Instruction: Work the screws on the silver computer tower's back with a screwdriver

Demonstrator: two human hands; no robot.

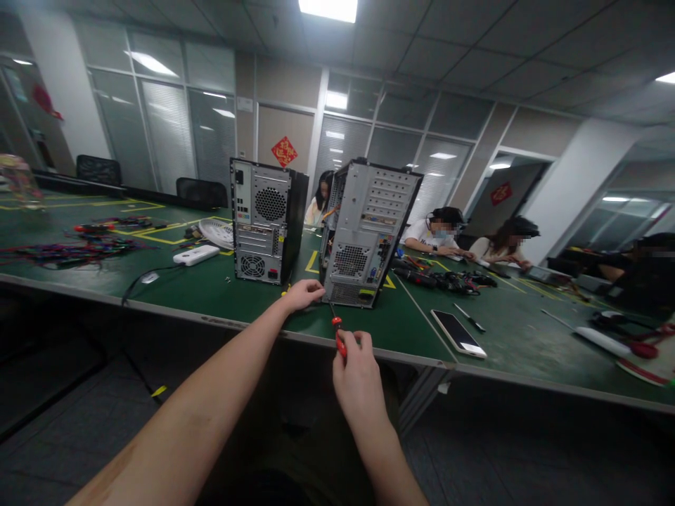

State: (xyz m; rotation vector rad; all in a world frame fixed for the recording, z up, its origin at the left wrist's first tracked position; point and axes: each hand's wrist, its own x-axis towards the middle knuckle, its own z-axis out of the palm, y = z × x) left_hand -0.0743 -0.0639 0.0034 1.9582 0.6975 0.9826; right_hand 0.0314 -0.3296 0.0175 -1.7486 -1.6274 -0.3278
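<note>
Two computer towers stand upright with their backs toward me. My right hand (pixel 358 369) grips a red and black screwdriver (pixel 337 330), whose shaft points up at the bottom left corner of the right computer tower (pixel 363 225). I cannot tell whether the tip touches a screw there. At that same corner, the fingers of my left hand (pixel 306 294) are pinched together against the case edge; anything between them is too small to make out. Left of it is the other computer tower (pixel 261 225), with its round fan grille facing me.
A white power strip (pixel 196 255), a tangle of coloured wires (pixel 79 249) and tiny screws (pixel 228 280) lie left on the green table (pixel 190 299). Rightward are a phone (pixel 458 333), a pen-like tool (pixel 469 318) and black cables (pixel 453 281). Several people sit across the table.
</note>
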